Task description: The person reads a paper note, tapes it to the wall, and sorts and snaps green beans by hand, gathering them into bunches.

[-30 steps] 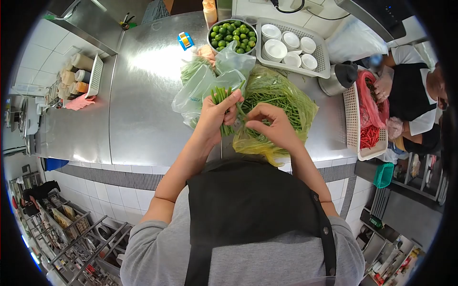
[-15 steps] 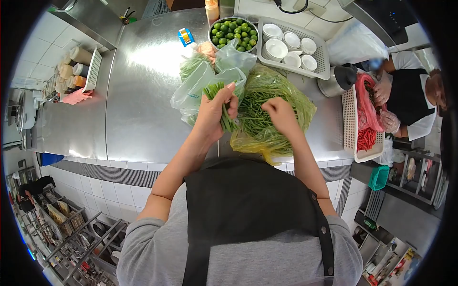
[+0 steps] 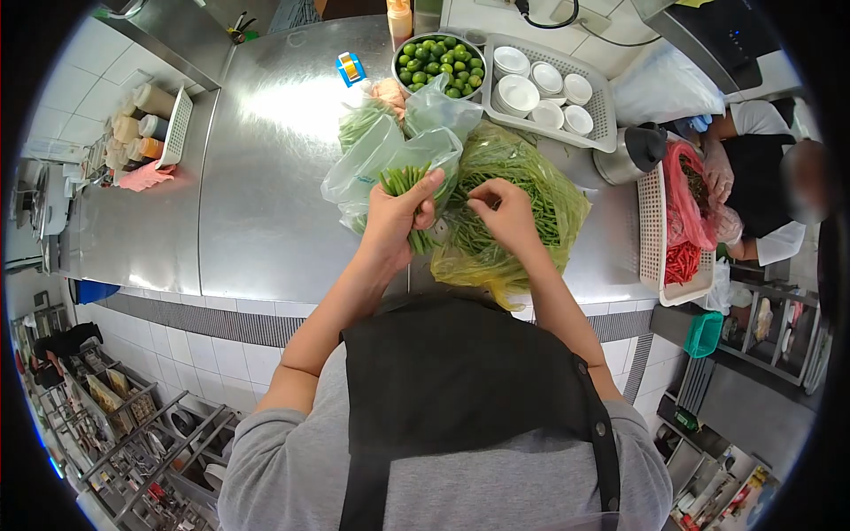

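Observation:
My left hand (image 3: 396, 217) is wrapped round an upright bunch of cut green beans (image 3: 405, 180), their ends sticking out above and below the fist. My right hand (image 3: 506, 215) hovers at the near left of an open yellow plastic bag (image 3: 567, 217) full of green beans (image 3: 540, 190). Its thumb and fingertips are pinched together; anything between them is too small to make out. Behind my left hand lies a translucent plastic bag (image 3: 354, 164), with more pale green stalks (image 3: 361, 124) at its far side.
A bowl of green limes (image 3: 440, 66) and a grey basket of white cups (image 3: 595, 84) stand at the back. To the right are a steel jug (image 3: 624, 155) and a crate (image 3: 652, 230) with red chillies (image 3: 682, 263), where a gloved co-worker (image 3: 753, 177) handles a red bag.
My right hand has shifted left, closer to the bunch, its fingers now pinched. My left hand keeps hold of the beans, tilted slightly differently. The co-worker's hands have moved a little.

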`<state>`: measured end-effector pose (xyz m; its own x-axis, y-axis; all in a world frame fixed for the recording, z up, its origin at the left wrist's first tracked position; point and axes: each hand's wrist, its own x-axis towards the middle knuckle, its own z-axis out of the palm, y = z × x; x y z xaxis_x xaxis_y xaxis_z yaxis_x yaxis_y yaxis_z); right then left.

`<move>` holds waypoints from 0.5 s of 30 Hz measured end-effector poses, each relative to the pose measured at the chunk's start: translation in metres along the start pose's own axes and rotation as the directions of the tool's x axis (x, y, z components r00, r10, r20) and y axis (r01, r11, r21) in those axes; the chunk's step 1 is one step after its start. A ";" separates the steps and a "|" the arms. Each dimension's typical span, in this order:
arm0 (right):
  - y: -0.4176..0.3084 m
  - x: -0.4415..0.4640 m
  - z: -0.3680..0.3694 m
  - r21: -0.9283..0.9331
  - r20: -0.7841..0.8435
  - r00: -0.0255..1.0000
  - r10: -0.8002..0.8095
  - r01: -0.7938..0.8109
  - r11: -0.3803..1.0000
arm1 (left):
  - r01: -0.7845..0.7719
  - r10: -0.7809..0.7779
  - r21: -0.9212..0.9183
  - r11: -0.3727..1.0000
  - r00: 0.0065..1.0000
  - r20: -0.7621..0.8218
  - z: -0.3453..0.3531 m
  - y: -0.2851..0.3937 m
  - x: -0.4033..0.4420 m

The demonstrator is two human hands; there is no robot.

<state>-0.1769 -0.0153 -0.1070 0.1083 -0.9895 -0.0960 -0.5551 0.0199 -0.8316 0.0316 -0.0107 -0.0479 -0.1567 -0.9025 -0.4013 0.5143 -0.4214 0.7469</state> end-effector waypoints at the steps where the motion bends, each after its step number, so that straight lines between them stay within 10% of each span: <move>1: -0.001 0.000 -0.008 0.125 -0.007 0.998 0.057 -0.056 0.991 | 0.002 -0.002 -0.001 1.000 1.000 0.004 0.002 -0.001 -0.001; 5: -0.033 -0.012 -0.028 0.642 0.115 0.991 0.065 -0.124 0.757 | -0.034 0.022 0.250 0.968 0.999 0.047 0.017 -0.004 -0.006; 15: -0.048 -0.018 -0.030 0.742 0.059 0.991 0.118 -0.123 0.659 | -0.086 0.003 0.648 0.757 0.992 0.129 0.013 -0.002 -0.003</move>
<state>-0.1768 -0.0028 -0.0492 0.0904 -0.9700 -0.2257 0.2328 0.2410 -0.9422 0.0199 -0.0081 -0.0410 -0.2624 -0.9076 -0.3277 -0.1436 -0.2991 0.9434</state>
